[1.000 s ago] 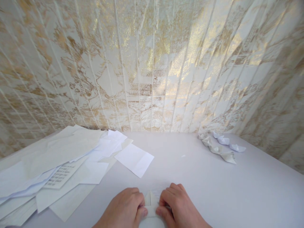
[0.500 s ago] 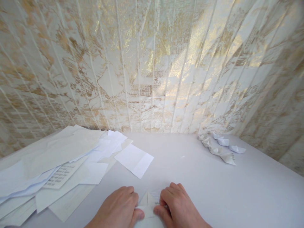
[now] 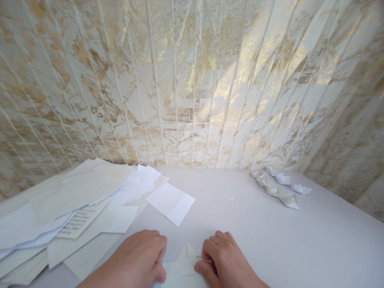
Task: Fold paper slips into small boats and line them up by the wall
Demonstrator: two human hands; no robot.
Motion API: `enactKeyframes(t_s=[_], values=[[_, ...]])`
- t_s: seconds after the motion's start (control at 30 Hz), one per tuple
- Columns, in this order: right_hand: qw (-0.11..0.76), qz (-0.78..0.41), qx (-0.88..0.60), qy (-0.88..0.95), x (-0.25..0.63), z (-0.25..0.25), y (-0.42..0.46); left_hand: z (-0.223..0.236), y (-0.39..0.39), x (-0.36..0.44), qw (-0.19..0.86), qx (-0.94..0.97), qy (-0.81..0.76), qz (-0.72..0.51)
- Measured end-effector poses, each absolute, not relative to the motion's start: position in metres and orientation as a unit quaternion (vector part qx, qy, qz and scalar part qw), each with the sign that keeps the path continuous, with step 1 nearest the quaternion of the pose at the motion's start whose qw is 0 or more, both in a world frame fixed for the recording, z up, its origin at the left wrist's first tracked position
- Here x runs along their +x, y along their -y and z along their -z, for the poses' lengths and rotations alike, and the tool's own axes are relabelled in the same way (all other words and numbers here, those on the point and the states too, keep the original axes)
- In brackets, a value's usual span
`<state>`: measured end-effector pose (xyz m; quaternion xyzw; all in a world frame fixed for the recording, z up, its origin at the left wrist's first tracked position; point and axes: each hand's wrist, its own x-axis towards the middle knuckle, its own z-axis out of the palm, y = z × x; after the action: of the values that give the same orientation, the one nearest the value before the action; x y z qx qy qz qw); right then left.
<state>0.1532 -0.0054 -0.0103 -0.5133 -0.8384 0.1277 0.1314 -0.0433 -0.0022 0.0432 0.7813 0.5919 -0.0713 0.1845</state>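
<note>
A sheet of white paper (image 3: 184, 270), folded to a point at its top, lies on the table at the bottom centre. A vertical crease runs down from its peak, and some print shows near its right side. My right hand (image 3: 225, 258) is closed on the right edge of the paper, thumb on top. At the left edge my left hand (image 3: 141, 254) has curled fingers, its thumb at the paper's corner. The undersides of both hands and the paper's lower part are hidden or out of frame.
A spread pile of paper sheets (image 3: 81, 192) covers the table's left side. One loose white sheet (image 3: 171, 203) lies beside it. Several small folded paper boats (image 3: 289, 200) stand in two rows at the back right. A tiny paper scrap (image 3: 231, 198) lies near the middle. Patterned curtain (image 3: 192, 100) hangs behind.
My left hand has shifted left, from the paper's middle fold to its left edge, uncovering more of the paper. My right hand has stayed nearly in place.
</note>
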Motion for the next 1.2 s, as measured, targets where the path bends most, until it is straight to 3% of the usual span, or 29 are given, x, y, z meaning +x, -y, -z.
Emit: enactKeyframes(t_s=[0.17,0.37,0.63,1.2], values=[[0.137,-0.129,-0.512,0.838,0.154,0.009,0.005,-0.048,0.000,-0.052,0.196,0.782,-0.586,0.084],[0.144,-0.125,-0.509,0.839,0.155,0.012,0.004,-0.048,0.004,-0.047,0.255,0.784,-0.565,-0.010],[0.154,-0.139,-0.494,0.844,0.158,0.014,0.005,-0.062,0.007,-0.027,0.292,0.753,-0.587,0.064],[0.185,-0.179,-0.486,0.835,0.159,0.015,0.004,-0.050,0.013,-0.030,0.202,0.809,-0.548,0.067]])
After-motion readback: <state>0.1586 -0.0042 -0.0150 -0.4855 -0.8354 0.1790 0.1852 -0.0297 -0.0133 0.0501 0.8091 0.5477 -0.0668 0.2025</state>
